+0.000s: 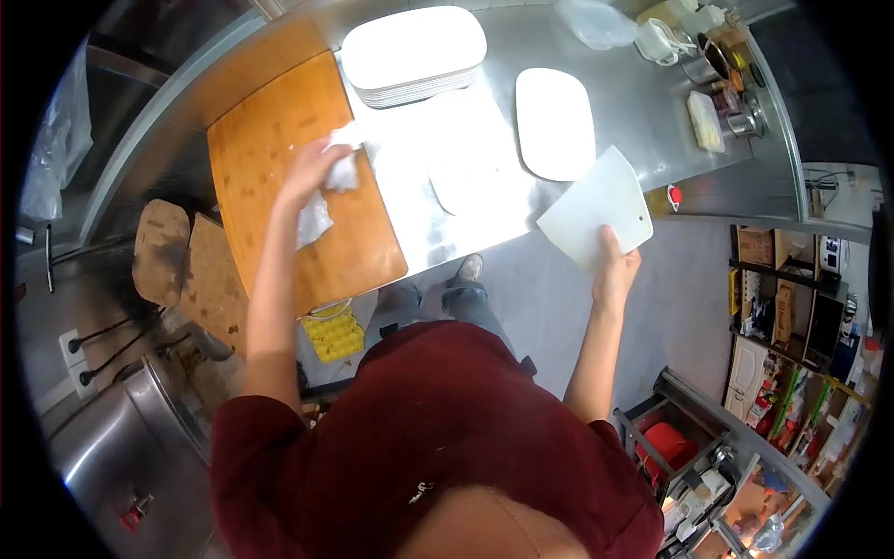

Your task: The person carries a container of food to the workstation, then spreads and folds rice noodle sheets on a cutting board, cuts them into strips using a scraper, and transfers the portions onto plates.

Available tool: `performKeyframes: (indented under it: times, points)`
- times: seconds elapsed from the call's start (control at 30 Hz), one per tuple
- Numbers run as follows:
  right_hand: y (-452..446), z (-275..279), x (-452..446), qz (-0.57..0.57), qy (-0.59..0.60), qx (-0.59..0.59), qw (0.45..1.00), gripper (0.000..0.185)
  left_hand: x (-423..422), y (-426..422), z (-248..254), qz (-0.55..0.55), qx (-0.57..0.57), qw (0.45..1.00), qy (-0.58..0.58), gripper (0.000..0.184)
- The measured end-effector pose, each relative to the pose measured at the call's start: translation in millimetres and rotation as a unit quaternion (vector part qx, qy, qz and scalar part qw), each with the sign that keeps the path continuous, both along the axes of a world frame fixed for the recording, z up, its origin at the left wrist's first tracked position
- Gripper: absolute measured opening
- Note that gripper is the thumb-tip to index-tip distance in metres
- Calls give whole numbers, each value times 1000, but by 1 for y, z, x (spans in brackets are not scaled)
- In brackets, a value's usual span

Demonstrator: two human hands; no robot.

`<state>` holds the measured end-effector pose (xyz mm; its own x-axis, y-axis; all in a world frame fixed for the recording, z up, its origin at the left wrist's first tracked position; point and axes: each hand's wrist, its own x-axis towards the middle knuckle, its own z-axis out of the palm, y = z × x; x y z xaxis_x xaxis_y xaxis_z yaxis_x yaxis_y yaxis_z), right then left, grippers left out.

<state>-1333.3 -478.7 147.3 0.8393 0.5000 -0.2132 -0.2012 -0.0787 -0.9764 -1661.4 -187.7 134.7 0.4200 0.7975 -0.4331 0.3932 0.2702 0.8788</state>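
Note:
My left hand (312, 170) is closed on a crumpled white cloth or tissue (343, 171) over the wooden board (270, 140). A second crumpled white piece (314, 222) lies on the board just below that hand. My right hand (615, 267) grips a thin pale board (601, 210) by its lower edge, thumb on its face, and holds it up at the counter's front edge. Between the hands, a white plate (456, 177) lies on the steel counter, partly lost in glare. Another white plate (556, 124) lies to its right.
A stack of white plates (414, 47) stands at the back of the steel counter (633, 102). Containers and a tub (706, 121) sit at the back right. A yellow object (333, 335) is below the board. Shelves (792, 298) stand at the far right.

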Motion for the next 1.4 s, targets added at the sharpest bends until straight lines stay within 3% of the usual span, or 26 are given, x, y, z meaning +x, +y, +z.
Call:
performKeyframes:
  times: [0.03,0.1,0.17,0.2,0.27,0.5,0.6,0.67,0.77,0.87,0.97,1.07,1.17,1.27,1.33,1.4]
  points:
    - [-4,-1,7,6,3,-1,1000,29,24,-8,-8,22,-40,998,-38,34]
    - [-9,-4,20,14,15,6,1000,30,66,-10,-85,76,95,991,-51,41]
    - [-15,-8,33,23,22,6,999,30,123,-44,-12,-70,46,996,25,47]
    - [-18,-11,39,27,22,4,999,31,139,-48,-35,-59,40,997,24,46]
    - [-21,-12,49,29,25,9,999,31,150,-56,-60,-34,259,960,103,36]
    - [-30,-15,61,10,44,0,999,29,150,-59,-39,7,335,930,147,22]
    - [-33,-15,62,-9,51,14,999,30,121,-68,-58,55,344,925,149,24]
    - [-36,-15,58,-30,57,29,997,31,106,-91,-58,34,255,940,224,26]
    - [-49,-10,51,-55,62,28,996,34,107,-108,-73,15,166,972,166,25]
    - [-67,-9,39,-74,67,19,995,36,111,-102,-90,40,321,929,179,23]
    - [-88,-17,26,-105,64,27,992,39,114,-106,-77,50,360,914,181,19]
    - [-116,-24,16,-137,60,23,989,40,127,-110,-62,-93,404,870,268,15]
    - [-142,-23,4,-173,64,14,983,40,136,-111,-53,-148,412,840,322,19]
    - [-176,-21,0,-214,73,13,974,40,126,-100,-57,-150,300,861,381,24]
    - [-202,-38,6,-222,73,32,972,41,117,-110,-49,-122,242,896,352,28]
    - [-222,-51,15,-206,86,56,973,44,111,-121,-72,7,264,919,291,34]
